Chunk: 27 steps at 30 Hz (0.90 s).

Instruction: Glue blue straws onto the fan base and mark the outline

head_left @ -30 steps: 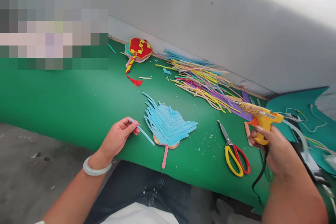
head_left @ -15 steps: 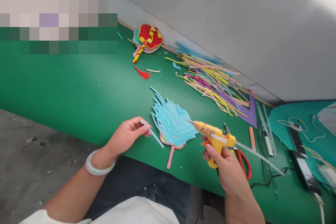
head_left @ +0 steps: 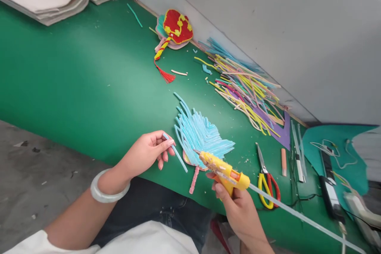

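Between thumb and fingers, my left hand (head_left: 151,151) pinches a short light-blue pipe cleaner (head_left: 178,158). My right hand (head_left: 235,202) grips a yellow hot glue gun (head_left: 224,170) by its handle, with a long clear glue stick (head_left: 297,212) sticking out of its back. The gun's metal nozzle points left, over the lower part of a blue leaf-shaped fan (head_left: 199,133) on the table. Rows of light-blue strips cover the fan; several ends stick out past its edge. Its pink wrapped handle (head_left: 194,180) points toward me. The gun hides part of the fan's lower edge.
Red-and-yellow scissors (head_left: 266,184) lie right of the glue gun. Coloured pipe cleaners (head_left: 244,83) are heaped along the wall on purple sheet material (head_left: 284,131). A finished red fan (head_left: 178,27) with a tassel lies at the back. A power strip (head_left: 330,194) sits far right.
My right hand has brought the glue gun left and a little down, so its nozzle is nearer the blue strip in my left hand. The scissors now show fully. The camera view has shifted.
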Each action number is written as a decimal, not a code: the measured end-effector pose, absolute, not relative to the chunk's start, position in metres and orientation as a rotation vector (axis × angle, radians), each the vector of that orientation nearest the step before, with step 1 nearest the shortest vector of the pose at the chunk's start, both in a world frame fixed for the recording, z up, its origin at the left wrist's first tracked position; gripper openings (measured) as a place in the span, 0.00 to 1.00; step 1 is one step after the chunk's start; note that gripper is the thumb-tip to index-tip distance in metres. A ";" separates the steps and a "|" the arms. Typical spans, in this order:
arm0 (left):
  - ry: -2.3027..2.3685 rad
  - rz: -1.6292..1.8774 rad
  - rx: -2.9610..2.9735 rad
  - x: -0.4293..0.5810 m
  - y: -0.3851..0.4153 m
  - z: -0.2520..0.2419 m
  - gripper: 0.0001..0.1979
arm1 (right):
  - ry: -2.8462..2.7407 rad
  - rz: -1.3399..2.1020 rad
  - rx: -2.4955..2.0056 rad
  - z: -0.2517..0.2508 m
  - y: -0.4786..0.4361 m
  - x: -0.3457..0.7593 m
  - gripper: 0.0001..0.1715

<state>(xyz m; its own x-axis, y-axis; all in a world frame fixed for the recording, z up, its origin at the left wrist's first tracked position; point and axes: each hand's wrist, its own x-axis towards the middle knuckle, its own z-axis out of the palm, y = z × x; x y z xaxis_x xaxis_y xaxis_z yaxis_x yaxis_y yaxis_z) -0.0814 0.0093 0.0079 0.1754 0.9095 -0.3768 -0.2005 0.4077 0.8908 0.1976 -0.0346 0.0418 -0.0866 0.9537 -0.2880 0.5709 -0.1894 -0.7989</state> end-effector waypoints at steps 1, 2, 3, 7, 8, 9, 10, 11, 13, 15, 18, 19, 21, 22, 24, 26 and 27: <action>1.106 0.926 0.804 -0.081 0.009 0.008 0.16 | -1.723 1.132 -1.734 0.039 -0.037 0.197 0.23; 1.101 0.929 0.803 -0.081 0.009 0.008 0.16 | -1.799 1.057 -1.695 0.036 -0.039 0.196 0.22; 1.095 0.933 0.802 -0.081 0.009 0.008 0.16 | -1.874 0.973 -1.648 0.033 -0.041 0.195 0.19; 1.088 0.946 0.791 -0.081 0.009 0.009 0.16 | -2.149 0.734 -1.475 0.029 -0.046 0.194 0.12; 1.086 0.949 0.787 -0.081 0.009 0.010 0.16 | -2.191 0.701 -1.459 0.029 -0.047 0.193 0.12; 1.084 0.952 0.784 -0.081 0.009 0.010 0.16 | -2.223 0.682 -1.458 0.030 -0.047 0.192 0.12; 1.082 0.953 0.782 -0.081 0.009 0.010 0.16 | -2.246 0.670 -1.461 0.031 -0.048 0.191 0.12; 1.079 0.952 0.782 -0.081 0.009 0.010 0.16 | -2.261 0.656 -1.460 0.032 -0.048 0.189 0.12; 1.077 0.947 0.786 -0.081 0.009 0.010 0.16 | -2.287 0.636 -1.436 0.032 -0.047 0.186 0.11; 1.076 0.945 0.787 -0.081 0.009 0.010 0.16 | -2.315 0.598 -1.389 0.030 -0.046 0.185 0.11; 1.075 0.949 0.782 -0.081 0.008 0.010 0.16 | -2.354 0.546 -1.367 0.027 -0.044 0.186 0.12; 1.073 0.950 0.781 -0.081 0.008 0.010 0.16 | -2.362 0.531 -1.369 0.026 -0.044 0.186 0.12; 1.071 0.946 0.782 -0.081 0.008 0.010 0.16 | -2.366 0.507 -1.383 0.025 -0.043 0.188 0.12; 1.072 0.944 0.783 -0.081 0.008 0.009 0.16 | -2.367 0.502 -1.388 0.025 -0.043 0.189 0.11; 1.072 0.941 0.785 -0.081 0.008 0.009 0.16 | -2.370 0.502 -1.383 0.025 -0.043 0.189 0.11; 1.073 0.940 0.783 -0.081 0.008 0.009 0.16 | -2.367 0.511 -1.377 0.025 -0.043 0.187 0.11; 1.074 0.940 0.783 -0.081 0.008 0.009 0.16 | -2.355 0.516 -1.390 0.026 -0.043 0.185 0.11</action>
